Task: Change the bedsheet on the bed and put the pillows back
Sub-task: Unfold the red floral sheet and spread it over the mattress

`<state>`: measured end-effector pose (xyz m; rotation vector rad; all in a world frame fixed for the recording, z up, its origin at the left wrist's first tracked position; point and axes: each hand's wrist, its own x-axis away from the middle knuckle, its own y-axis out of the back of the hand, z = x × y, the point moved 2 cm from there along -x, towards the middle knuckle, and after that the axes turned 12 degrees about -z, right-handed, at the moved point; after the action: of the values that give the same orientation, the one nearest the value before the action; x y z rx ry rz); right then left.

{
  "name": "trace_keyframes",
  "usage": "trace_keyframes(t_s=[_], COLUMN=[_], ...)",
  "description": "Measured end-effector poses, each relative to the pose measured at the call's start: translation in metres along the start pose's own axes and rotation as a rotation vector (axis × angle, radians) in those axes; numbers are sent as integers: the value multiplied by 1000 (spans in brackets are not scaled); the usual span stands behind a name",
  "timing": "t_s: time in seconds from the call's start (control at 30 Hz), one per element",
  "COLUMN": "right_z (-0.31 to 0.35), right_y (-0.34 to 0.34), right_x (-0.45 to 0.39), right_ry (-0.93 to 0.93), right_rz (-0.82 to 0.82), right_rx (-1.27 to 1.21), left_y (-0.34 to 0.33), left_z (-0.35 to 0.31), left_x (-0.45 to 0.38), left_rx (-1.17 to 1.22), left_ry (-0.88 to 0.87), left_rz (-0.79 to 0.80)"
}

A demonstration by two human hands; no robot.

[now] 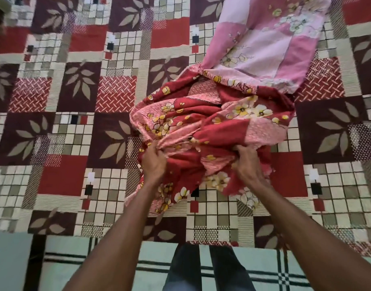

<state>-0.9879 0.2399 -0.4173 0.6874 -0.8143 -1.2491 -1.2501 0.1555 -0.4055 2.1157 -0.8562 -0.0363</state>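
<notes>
A red and pink floral bedsheet [212, 127] lies bunched in a heap on the bed, with its paler pink underside stretching away to the far right. My left hand [154, 162] grips a fold at the heap's near left side. My right hand [248, 162] grips the bunched cloth at the near right. Under it the bed carries a patchwork cover [75, 127] of maroon leaf squares, red blocks and cream grids. No pillows are in view.
The bed's near edge runs across the bottom of the view. Below it lies a pale green floor [109, 267] with dark stripe lines, and my legs in dark trousers [203, 269] stand against the bed.
</notes>
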Motion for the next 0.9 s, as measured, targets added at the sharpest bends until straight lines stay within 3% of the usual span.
trace_keyframes(t_s=[0.1,0.27,0.33,0.43,0.5,0.57,0.67,0.77,0.9], right_z=[-41,-111,-99,-51,-18,10,20,14,-9], right_y=[52,137,140,117,88,53,6,-13,-7], right_x=[-9,-32,-30,-11,15,44,60,43,30], right_ry=[-138,-436,-378,-90,123,267,275,215,307], right_rz=[-83,-381,-420,-464,-386,-181,33,14,68], right_rx=[-39,165,248,306,181,72,155,164,89], left_y=[48,110,106,76,50,22,-15,-36,-36], left_z=[13,50,46,20,6,5,30,44,43], left_x=[-17,-46,-48,-18,23,64,88,71,42], left_rx=[-70,-174,-137,-241,-176,-137,-266,-374,-427], left_ry=[-19,62,85,-118,-268,-375,-327,-287,-477], left_rz=[-134,-381,-386,-448,-413,-255,-52,22,56])
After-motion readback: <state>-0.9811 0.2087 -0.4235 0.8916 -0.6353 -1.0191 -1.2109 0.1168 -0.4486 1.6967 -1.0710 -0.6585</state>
